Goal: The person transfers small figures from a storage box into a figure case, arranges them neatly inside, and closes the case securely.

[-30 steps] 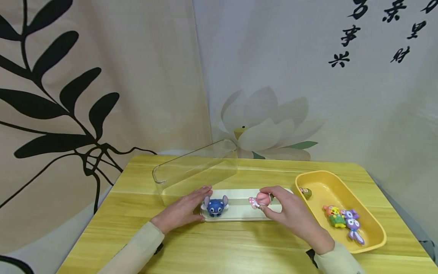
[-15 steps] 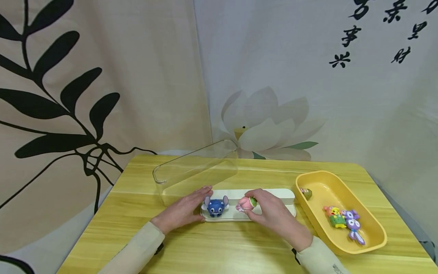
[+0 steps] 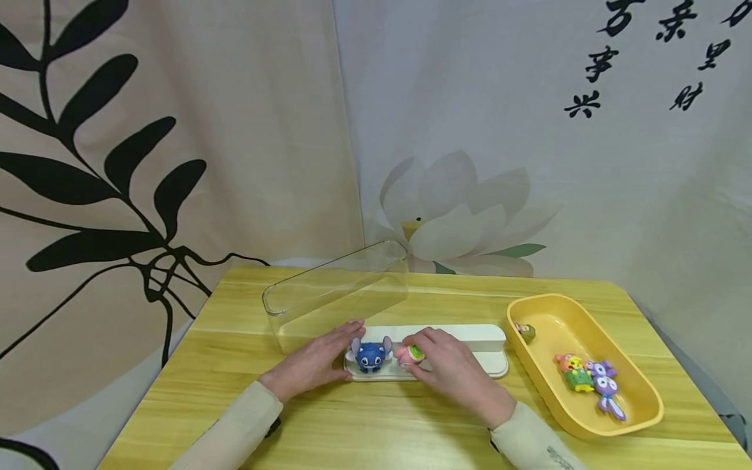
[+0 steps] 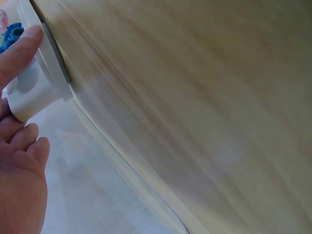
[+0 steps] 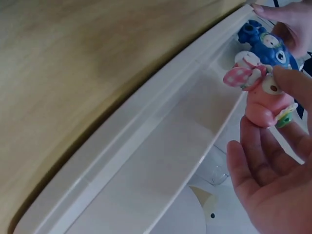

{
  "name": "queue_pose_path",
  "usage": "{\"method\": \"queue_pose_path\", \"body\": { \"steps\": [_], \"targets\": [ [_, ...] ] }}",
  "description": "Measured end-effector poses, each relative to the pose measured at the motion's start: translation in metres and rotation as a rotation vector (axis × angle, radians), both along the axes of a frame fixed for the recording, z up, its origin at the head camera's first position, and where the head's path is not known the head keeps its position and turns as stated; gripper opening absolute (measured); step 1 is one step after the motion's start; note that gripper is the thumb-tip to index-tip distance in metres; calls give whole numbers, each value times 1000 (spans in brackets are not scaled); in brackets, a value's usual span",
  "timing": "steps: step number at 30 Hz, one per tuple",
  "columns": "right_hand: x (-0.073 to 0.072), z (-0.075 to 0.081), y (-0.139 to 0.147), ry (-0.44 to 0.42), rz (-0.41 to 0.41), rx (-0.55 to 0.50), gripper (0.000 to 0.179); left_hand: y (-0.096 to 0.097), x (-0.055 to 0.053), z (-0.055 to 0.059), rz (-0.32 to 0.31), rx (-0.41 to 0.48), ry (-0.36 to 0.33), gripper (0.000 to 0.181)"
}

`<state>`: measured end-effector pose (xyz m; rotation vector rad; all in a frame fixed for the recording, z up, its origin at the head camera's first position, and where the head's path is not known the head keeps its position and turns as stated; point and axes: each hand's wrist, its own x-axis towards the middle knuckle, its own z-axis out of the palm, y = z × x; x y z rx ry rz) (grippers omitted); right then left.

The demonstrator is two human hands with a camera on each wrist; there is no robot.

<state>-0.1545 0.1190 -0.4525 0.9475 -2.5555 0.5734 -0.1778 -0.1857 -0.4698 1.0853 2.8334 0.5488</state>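
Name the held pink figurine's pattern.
Part of the pink figurine is pink-and-white checked, best in the right wrist view.

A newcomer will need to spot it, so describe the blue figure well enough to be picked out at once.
On the wooden table, find the long white stand gripped at one end by the left hand. At that end, the blue figure is upright, its face toward the person. Its blue body sets it apart from the pink figure beside it, which the right hand holds.
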Motion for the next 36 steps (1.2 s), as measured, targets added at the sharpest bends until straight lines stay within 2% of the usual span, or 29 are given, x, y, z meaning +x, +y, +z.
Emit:
{"method": "queue_pose_path", "body": {
  "steps": [8,19,29,36],
  "targets": [
    [-3,-8,-7,-1,-1,19,25,0,-1,-1,5,7,-6,91],
    [-6,-12,-12,85,11,17,19,1,-1,-2,17,3,-20,91],
    [-3,-13,-4,57,-31,76,57,3,-3,0,5,-15,-13,97],
    [4,-1,8,-5,-66,76,65,2,-3,-2,-9,-18,42,95]
  ]
}}
